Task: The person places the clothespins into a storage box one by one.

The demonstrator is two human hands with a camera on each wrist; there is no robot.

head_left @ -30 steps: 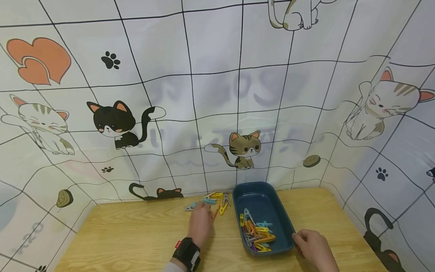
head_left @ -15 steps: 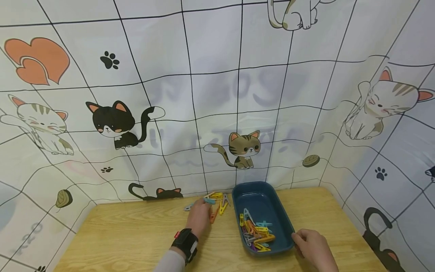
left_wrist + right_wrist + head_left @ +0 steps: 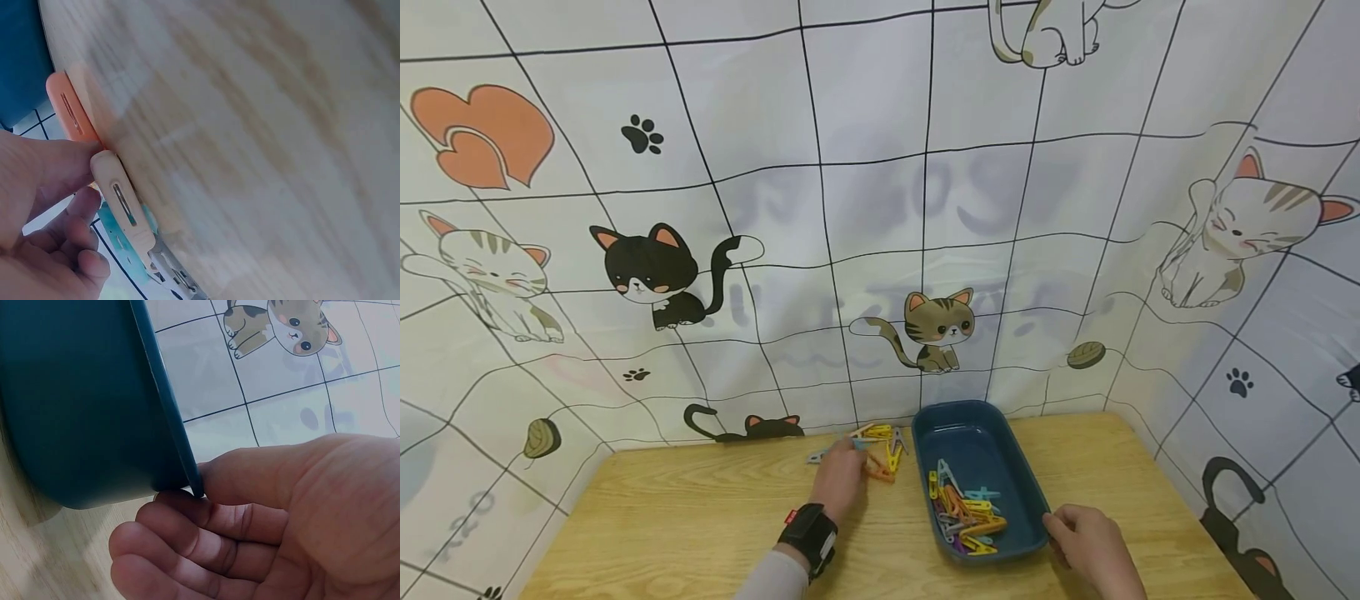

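Observation:
My left hand (image 3: 838, 479) is at the small pile of clothespins at the back of the table. In the left wrist view its thumb and curled index finger pinch the end of a peach clothespin (image 3: 124, 203); the far side of that grip is hidden. An orange clothespin (image 3: 70, 106) lies against the thumb, and a teal clothespin (image 3: 119, 240) and a grey one (image 3: 172, 269) are close by. With thumb and index finger, my right hand (image 3: 1093, 546) holds the near right rim of a dark blue plastic tray (image 3: 1026, 467).
Mixed clothespins (image 3: 962, 508) are heaped in the tray's near left part. Yellow clothespins (image 3: 880, 432) lie between the left hand and the tray. Behind the wooden table (image 3: 700, 517) hangs a white cat-printed sheet (image 3: 880, 208).
Beside my left fingertips the orange clothespin has swung round to the right, toward the tray. My left hand has shifted slightly left; the right hand and the tray have stayed put.

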